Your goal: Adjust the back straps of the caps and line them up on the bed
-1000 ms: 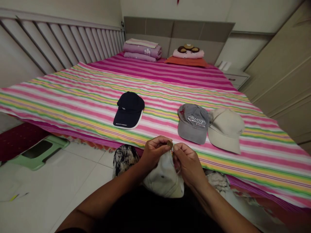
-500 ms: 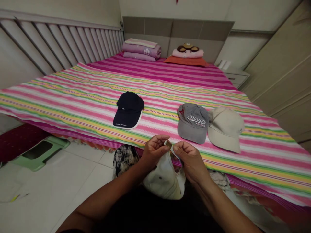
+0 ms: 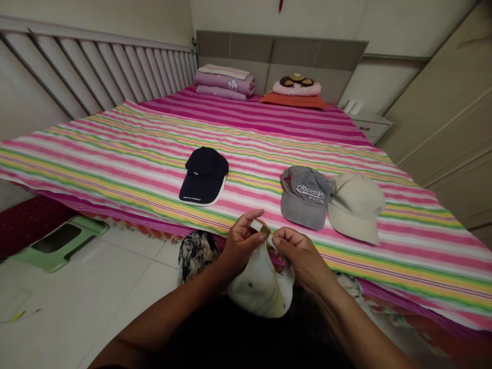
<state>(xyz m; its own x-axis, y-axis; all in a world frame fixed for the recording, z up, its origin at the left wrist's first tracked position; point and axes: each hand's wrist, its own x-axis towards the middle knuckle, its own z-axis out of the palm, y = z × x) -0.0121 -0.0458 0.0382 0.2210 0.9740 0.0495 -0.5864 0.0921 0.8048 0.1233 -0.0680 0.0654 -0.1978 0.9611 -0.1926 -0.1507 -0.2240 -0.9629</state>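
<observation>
A pale, off-white baseball cap [image 3: 259,287] hangs from both my hands in front of my lap, its back strap uppermost. My left hand [image 3: 243,241] pinches one side of the strap [image 3: 265,230] between thumb and fingers; a whitish strap end and a brownish piece show there. On the other side, my right hand [image 3: 298,251] grips the strap by thumb and fingertips. Beyond my hands on the bed lie a navy cap [image 3: 203,177], a grey cap with lettering [image 3: 305,197] and a beige cap [image 3: 355,207], the last two touching.
The caps lie on a striped sheet [image 3: 134,159] covering the bed. Folded purple bedding [image 3: 225,84] and a pink and orange stack [image 3: 295,97] sit by the headboard [image 3: 249,51]. A green stool [image 3: 57,246] stands on the floor at left.
The whitish strap end now sticks out further between my left thumb and fingers, and more of the brownish piece shows. Both hands keep their hold on the cap.
</observation>
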